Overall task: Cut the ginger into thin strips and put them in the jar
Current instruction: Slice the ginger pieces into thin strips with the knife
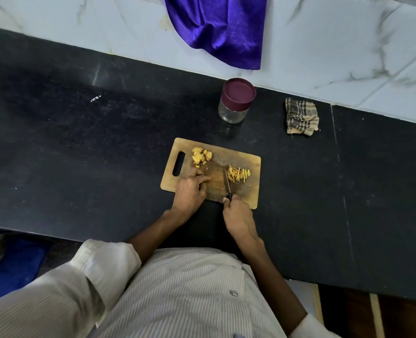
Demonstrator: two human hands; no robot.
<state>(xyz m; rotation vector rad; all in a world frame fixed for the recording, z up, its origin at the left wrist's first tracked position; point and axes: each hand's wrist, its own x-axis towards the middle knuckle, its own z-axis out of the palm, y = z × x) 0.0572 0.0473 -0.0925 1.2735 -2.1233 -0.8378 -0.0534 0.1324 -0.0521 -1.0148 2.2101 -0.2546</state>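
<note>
Head view, frame centre: the knife (227,186) is being gripped by the right hand (238,217), while the board (248,191) is being pressed by the left hand (189,191), fingers curled. The strips (238,174) are judged light, limp and clingy, best pinched in a bunch; the chunks (201,155) are judged firm.

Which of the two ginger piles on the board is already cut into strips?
The strip pile right of the knife blade, near the board's right end. The chunk pile beside the handle slot is uncut.

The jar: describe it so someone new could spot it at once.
On the black counter, look past the far edge of the wooden board, near the wall. The jar stands there, left of a checked rag: clear glass, seemingly empty, with a maroon lid on.
</note>
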